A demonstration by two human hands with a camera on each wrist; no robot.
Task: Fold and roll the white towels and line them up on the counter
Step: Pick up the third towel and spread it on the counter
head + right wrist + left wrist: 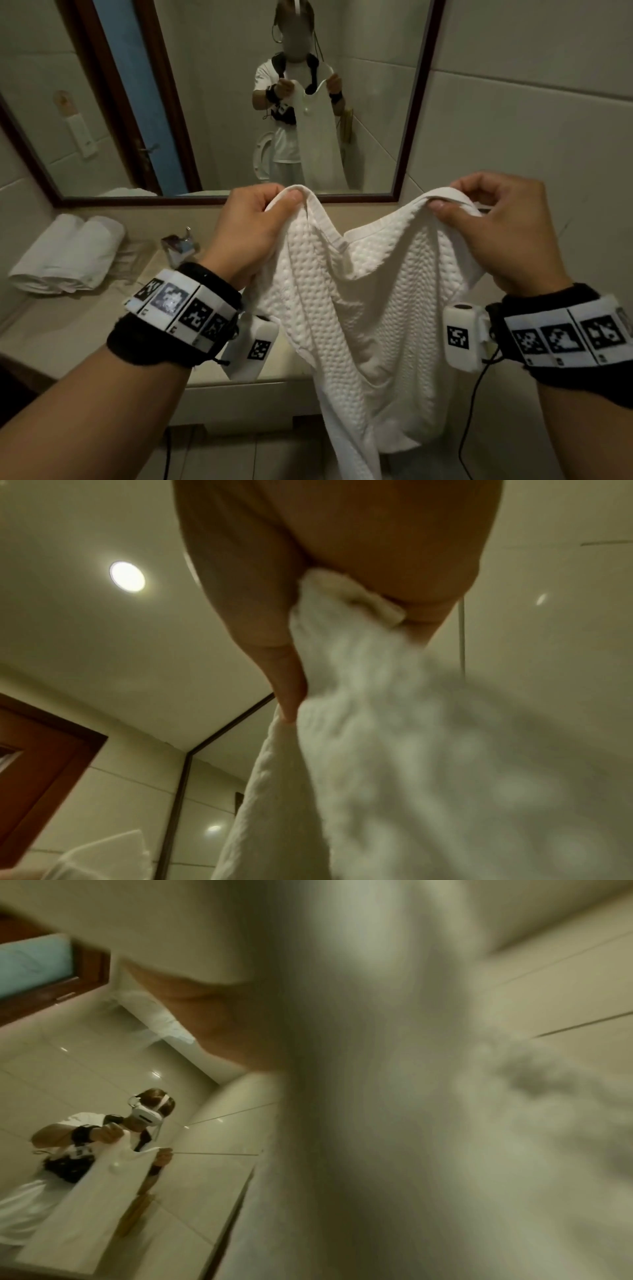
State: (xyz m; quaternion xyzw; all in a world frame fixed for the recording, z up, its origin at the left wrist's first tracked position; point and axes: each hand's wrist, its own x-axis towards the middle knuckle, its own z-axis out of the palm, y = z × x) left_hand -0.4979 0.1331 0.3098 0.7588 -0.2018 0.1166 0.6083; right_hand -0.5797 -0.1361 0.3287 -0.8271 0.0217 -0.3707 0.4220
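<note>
A white waffle-textured towel [356, 308] hangs in the air in front of the counter [68, 329], sagging between my hands. My left hand [253, 226] pinches its top left corner, thumb on the hem. My right hand [489, 219] pinches the top right corner. The towel's lower end drops below the counter edge. In the right wrist view my fingers [274, 631] clamp the towel [394, 750] edge. The left wrist view is mostly filled by blurred towel [394, 1096] cloth. Two rolled white towels [68, 257] lie side by side at the counter's back left.
A wood-framed mirror [239, 102] on the tiled wall ahead reflects me holding the towel. A chrome faucet [181, 245] stands behind my left wrist. The right wall [531, 120] is close beside my right hand. Tiled floor lies below the counter front.
</note>
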